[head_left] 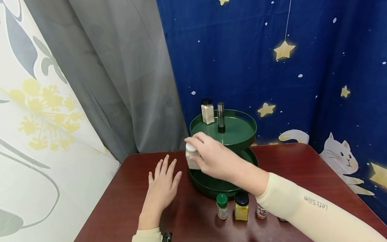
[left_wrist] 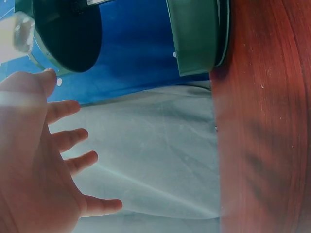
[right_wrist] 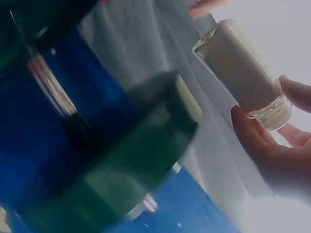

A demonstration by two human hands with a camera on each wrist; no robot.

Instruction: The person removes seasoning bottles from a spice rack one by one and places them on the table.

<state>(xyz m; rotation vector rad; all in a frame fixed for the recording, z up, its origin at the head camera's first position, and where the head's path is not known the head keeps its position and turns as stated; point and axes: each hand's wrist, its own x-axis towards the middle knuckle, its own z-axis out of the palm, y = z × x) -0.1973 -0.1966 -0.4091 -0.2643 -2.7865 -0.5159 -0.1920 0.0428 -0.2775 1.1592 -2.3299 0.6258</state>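
My right hand (head_left: 216, 156) grips a glass spice jar (head_left: 192, 156) with a white cap and pale powder inside. It holds the jar in the air before the left side of a green two-tier round tray stand (head_left: 208, 186). In the right wrist view, thumb and fingers (right_wrist: 248, 128) pinch the jar (right_wrist: 238, 68) around its capped end. My left hand (head_left: 163, 188) is spread above the table, left of the stand, holding nothing. The left wrist view shows that hand (left_wrist: 39, 150) with its fingers apart, the jar's glass base (left_wrist: 23, 33) near its thumb.
On the upper tray (head_left: 239, 126) stands a black-capped jar (head_left: 208, 113) of pale powder, beside the metal post (head_left: 221, 117). Before the stand are a green-capped jar (head_left: 222, 206), a black-capped yellow jar (head_left: 241, 206) and a labelled jar (head_left: 261, 212), partly behind the right sleeve. Curtains (head_left: 242, 60) hang behind the table.
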